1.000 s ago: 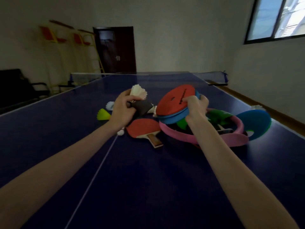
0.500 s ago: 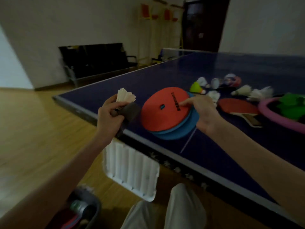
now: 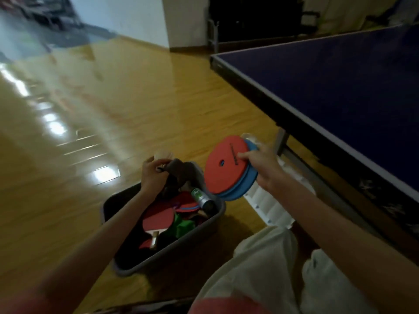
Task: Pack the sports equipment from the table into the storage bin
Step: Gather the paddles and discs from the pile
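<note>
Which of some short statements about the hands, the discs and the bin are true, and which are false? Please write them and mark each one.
1. The right hand holds a red disc stacked on a blue disc. True.
2. The bin stands on the table. False: it stands on the wooden floor beside the table.
3. The left hand holds a dark cloth above the bin. True.
4. The bin has nothing in it. False: a red paddle, a green can and other items lie inside.
5. The discs already lie in the bin. False: the right hand holds them above its rim.
</note>
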